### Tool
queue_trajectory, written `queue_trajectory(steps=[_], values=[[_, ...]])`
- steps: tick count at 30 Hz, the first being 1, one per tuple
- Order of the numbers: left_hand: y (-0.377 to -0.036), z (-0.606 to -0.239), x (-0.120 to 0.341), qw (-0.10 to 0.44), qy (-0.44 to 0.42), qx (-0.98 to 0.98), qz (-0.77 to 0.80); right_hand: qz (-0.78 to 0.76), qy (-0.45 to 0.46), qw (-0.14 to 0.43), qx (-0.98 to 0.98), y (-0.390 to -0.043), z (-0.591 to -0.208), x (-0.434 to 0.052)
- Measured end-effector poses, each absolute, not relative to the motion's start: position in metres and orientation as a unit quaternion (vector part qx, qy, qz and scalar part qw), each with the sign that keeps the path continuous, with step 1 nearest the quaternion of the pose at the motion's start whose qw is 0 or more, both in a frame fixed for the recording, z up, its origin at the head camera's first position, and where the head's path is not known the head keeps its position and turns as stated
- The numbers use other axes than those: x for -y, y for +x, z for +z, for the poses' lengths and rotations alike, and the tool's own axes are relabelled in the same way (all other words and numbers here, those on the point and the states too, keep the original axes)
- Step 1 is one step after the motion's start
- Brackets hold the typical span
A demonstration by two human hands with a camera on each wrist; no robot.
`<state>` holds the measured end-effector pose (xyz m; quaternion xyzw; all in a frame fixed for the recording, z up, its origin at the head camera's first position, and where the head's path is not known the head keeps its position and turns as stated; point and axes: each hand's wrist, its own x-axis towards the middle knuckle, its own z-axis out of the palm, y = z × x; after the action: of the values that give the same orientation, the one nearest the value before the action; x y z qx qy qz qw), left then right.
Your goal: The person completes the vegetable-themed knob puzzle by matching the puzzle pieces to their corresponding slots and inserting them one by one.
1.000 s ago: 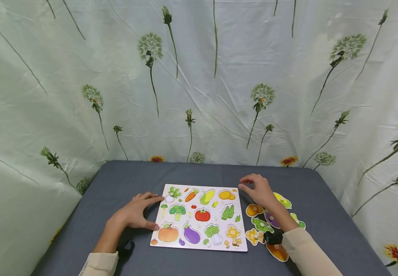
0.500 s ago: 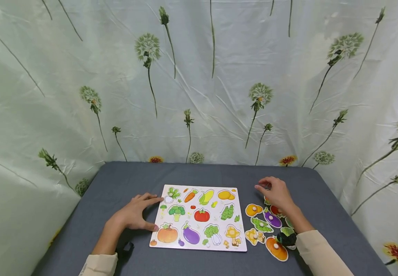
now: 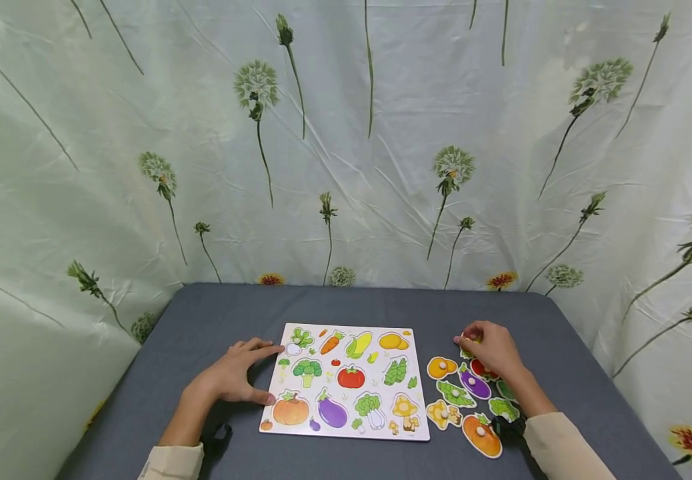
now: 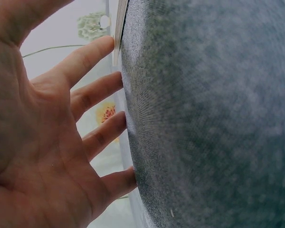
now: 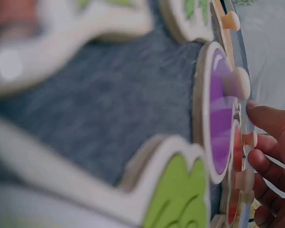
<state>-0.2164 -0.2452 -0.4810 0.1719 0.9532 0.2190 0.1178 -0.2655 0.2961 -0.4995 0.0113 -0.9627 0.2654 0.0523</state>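
The right hand [image 3: 493, 348] has its fingers curled down onto a loose piece [image 3: 467, 347] at the far end of the cluster lying on the table just right of the puzzle board [image 3: 346, 380]. The left hand [image 3: 232, 373] lies flat with fingers spread, touching the board's left edge. Overlapping neighbours like the purple eggplant piece [image 3: 474, 384] could get dragged along if the pinch slips off.

The desk [image 3: 214, 320] is covered with grey cloth, matt and a little rough, with a fine woven grain. The puzzle board [image 3: 346, 381] looks like thin wood with smooth, slightly glossy printed paper on top. Beside the board, the loose pieces [image 3: 463, 393] show pale wooden edges, glossy printed faces and small smooth pegs. The curtain [image 3: 346, 147] behind the desk is thin, wrinkled cloth with a soft sheen.
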Motion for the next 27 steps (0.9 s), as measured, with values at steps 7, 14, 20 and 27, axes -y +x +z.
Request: queue_trajectory(steps=[7, 14, 20, 27], values=[[-0.216, -0.482, 0.245, 0.119, 0.172, -0.953, 0.220, 0.280, 0.007, 0.049, 0.959, -0.258, -0.501, -0.302], [-0.217, -0.483, 0.245, 0.119, 0.175, -0.951, 0.225, 0.290, 0.006, 0.040, 0.956, -0.254, -0.500, -0.307], [-0.218, -0.484, 0.246, 0.119, 0.176, -0.951, 0.224, 0.292, 0.010, 0.031, 0.956, -0.253, -0.500, -0.310], [-0.217, -0.482, 0.247, 0.122, 0.178, -0.950, 0.225, 0.297, 0.024, 0.036, 0.954, -0.256, -0.502, -0.309]])
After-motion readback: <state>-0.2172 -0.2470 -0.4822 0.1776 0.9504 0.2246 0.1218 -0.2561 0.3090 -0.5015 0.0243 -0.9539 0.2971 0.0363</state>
